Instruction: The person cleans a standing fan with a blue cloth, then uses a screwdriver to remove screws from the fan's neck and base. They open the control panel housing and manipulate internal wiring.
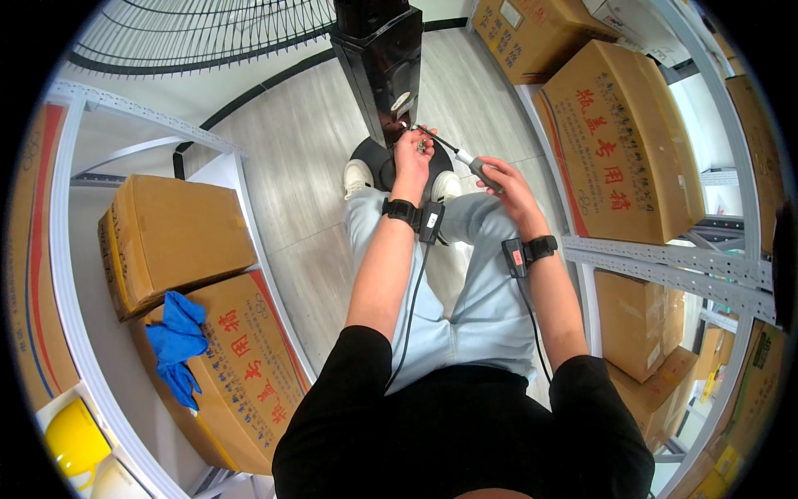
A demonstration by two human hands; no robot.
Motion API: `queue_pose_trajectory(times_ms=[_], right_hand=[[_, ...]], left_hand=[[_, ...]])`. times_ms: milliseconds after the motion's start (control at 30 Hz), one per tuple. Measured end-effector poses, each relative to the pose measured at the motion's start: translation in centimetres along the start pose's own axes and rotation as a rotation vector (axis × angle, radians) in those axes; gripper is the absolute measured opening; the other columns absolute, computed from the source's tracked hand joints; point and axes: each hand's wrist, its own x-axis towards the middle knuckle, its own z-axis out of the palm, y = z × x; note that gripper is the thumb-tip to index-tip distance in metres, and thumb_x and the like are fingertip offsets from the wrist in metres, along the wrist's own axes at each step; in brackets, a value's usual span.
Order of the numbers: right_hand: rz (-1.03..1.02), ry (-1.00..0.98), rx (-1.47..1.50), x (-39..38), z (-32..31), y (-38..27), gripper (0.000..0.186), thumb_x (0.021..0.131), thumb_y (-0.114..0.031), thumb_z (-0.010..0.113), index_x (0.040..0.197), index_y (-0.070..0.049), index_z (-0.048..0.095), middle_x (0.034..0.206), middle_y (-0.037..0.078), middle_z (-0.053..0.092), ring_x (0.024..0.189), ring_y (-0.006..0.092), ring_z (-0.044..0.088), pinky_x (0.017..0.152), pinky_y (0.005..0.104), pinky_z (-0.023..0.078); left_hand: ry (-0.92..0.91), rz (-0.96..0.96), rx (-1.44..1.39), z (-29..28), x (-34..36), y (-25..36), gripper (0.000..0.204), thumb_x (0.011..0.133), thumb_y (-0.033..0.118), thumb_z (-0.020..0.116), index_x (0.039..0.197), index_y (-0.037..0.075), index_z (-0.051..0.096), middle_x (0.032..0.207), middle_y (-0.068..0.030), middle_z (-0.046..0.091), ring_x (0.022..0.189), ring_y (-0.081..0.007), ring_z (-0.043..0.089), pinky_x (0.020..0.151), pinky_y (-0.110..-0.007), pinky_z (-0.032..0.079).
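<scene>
A screwdriver (474, 164) with a grey and white handle and a dark shaft is gripped in my right hand (509, 187). Its shaft points up and left, with the tip end beside my left hand (413, 156). The fingers of that hand are closed at the lower end of a glossy black fan housing (386, 83). Small metal bits (422, 146) show among the left fingers, too small to name for sure. Beneath the housing, a round black base (384, 166) stands on the floor between my shoes, partly hidden by my left hand.
A wire fan guard (199, 37) spreads at upper left. Metal shelving with cardboard boxes (619, 141) lines the right side. On the left shelf, a blue cloth (177, 341) lies over a box, and a yellow helmet-like object (76, 441) sits lower left. Cabled black straps circle both wrists.
</scene>
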Motion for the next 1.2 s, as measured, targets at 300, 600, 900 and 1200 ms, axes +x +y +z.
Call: queue_pose_trajectory(times_ms=[300,600,900,1200], right_hand=[[-0.025,0.006,-0.062,-1.4,-0.7,-0.2,0.036,0.088,-0.024,0.063,0.12,-0.007,0.059,0.092,-0.001,0.061,0.08,0.0073,0.059,0.062,0.0191,0.04],[-0.099,0.024,0.148,-1.1,-1.7,-0.2,0.03,0.088,-0.02,0.059,0.113,-0.004,0.061,0.093,0.002,0.065,0.072,0.0075,0.058,0.06,0.0186,0.043],[-0.071,-0.123,0.759,4.7,-1.3,3.3,0.033,0.093,-0.016,0.049,0.118,0.006,0.047,0.097,0.016,0.06,0.069,0.0145,0.055,0.057,0.0209,0.046],[0.004,-0.401,0.815,9.9,-2.0,5.0,0.034,0.096,-0.015,0.037,0.122,0.007,0.041,0.106,0.018,0.056,0.071,0.0166,0.051,0.055,0.0242,0.043]], left_hand=[[0.023,0.104,0.073,0.1,-0.9,-0.5,0.012,0.09,0.009,0.055,0.096,0.0,0.057,0.092,-0.0128,0.065,0.067,-0.0123,0.05,0.058,-0.023,0.041],[0.044,-0.027,-0.118,-1.2,-2.3,0.8,0.02,0.083,0.013,0.052,0.093,-0.003,0.057,0.09,-0.0164,0.064,0.066,-0.0174,0.053,0.058,-0.027,0.044],[-0.121,-0.068,-0.095,-6.1,-13.0,10.7,0.015,0.09,0.011,0.053,0.093,-0.003,0.058,0.081,-0.009,0.057,0.069,-0.0163,0.052,0.057,-0.025,0.042],[0.336,0.608,0.072,-22.0,-37.3,22.9,0.016,0.089,0.0,0.051,0.103,-0.007,0.054,0.085,-0.0068,0.055,0.07,-0.0119,0.049,0.058,-0.022,0.041]])
